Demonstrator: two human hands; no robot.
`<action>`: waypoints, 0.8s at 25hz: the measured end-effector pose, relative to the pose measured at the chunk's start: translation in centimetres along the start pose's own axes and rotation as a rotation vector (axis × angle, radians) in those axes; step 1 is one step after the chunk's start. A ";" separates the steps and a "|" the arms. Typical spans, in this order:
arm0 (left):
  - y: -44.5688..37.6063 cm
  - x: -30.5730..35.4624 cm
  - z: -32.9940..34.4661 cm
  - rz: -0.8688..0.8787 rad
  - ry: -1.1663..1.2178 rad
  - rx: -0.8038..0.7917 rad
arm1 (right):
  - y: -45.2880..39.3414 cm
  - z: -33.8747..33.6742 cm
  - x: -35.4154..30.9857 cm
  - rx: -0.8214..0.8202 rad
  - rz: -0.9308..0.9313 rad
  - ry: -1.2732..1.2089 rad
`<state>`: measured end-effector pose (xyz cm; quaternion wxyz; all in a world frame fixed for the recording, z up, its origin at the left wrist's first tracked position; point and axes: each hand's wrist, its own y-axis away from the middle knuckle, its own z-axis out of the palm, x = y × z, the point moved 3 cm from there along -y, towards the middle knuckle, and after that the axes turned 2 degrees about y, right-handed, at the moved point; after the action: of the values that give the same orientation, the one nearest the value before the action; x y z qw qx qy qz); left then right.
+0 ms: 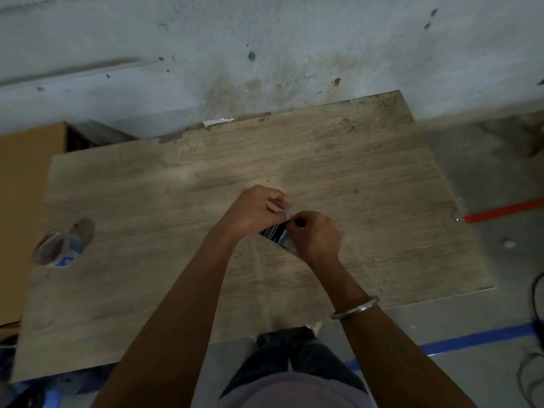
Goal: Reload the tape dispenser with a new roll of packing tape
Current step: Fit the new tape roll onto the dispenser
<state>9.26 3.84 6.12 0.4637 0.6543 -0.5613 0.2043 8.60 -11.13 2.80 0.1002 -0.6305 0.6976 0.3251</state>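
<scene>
The right hand [316,237] is curling round the shiny tape dispenser [278,235], which is being held just above the table [382,178] near its middle, its long axis seemingly running near-right to far-left. The left hand [254,212] is pinching the loose tape end [278,208], thin, limp and probably sticky, best held at its edge. A tape roll [60,245] is lying well apart at the left edge

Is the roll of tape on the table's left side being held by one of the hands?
No, the tape roll lies alone by the table's left edge.
</scene>
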 end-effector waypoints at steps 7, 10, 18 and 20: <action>0.1 -1.1 0.8 0.057 -0.136 0.214 | -0.1 0.3 -0.1 0.001 0.013 -0.037; 0.2 -2.0 1.1 -0.074 -0.122 0.418 | -0.1 0.4 -0.3 0.024 0.015 -0.036; 1.5 -2.1 3.3 -0.191 -0.047 0.585 | 0.1 1.6 -0.7 0.043 0.023 -0.028; 1.7 -2.5 3.9 -0.106 0.038 0.603 | 0.0 1.3 -0.5 0.021 -0.004 -0.058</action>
<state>5.94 2.05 2.87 0.2693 0.7867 -0.4318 0.3495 8.33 -9.95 2.07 0.1278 -0.6211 0.6966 0.3357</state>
